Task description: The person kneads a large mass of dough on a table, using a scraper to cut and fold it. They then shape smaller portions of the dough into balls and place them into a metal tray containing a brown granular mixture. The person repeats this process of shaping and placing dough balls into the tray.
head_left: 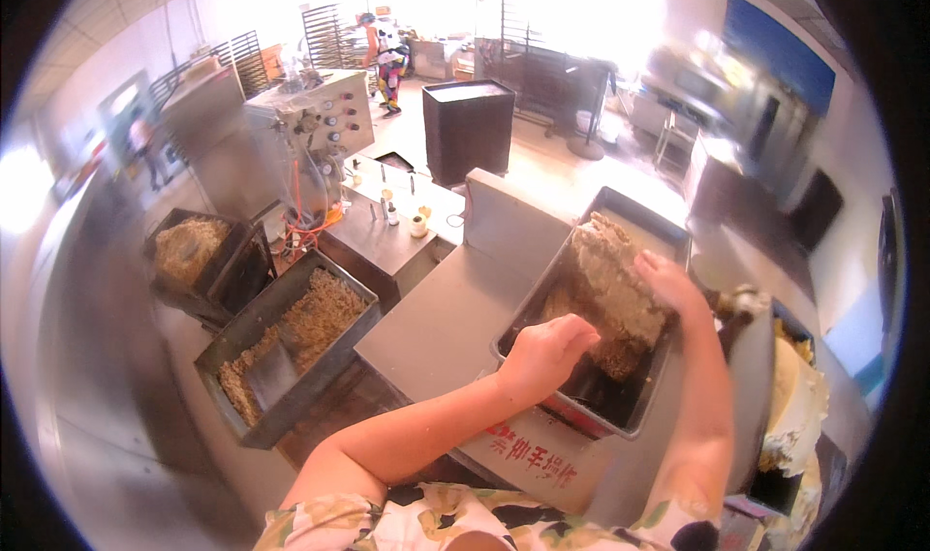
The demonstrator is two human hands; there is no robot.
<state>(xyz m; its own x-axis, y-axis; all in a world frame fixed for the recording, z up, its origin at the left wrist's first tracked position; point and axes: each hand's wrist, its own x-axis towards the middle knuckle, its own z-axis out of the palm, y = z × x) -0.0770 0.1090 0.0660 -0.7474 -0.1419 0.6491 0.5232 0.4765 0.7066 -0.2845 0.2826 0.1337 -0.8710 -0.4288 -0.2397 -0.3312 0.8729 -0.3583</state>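
Note:
A large, crumbly tan slab of dough-like mass [612, 278] stands tilted inside a grey rectangular hopper [511, 330]. Against the slab's right side lies my right hand [666, 282], its fingers stretched out and pressed to the surface. My left hand [547, 357] is at the hopper's near left, beside the lower part of the slab. Its fingers are curled closed, and what they hold, if anything, is hidden. Darker crumbs cling to the slab's lower end, above the dark hopper floor.
A metal bin [373, 311] of loose crumbly mix stands at left, beside a smaller full container [194, 246]. Pale dough [792, 396] hangs over a bin at right. Beyond are a control-panel machine [310, 115], a dark tub [468, 135] and a co-worker [389, 62].

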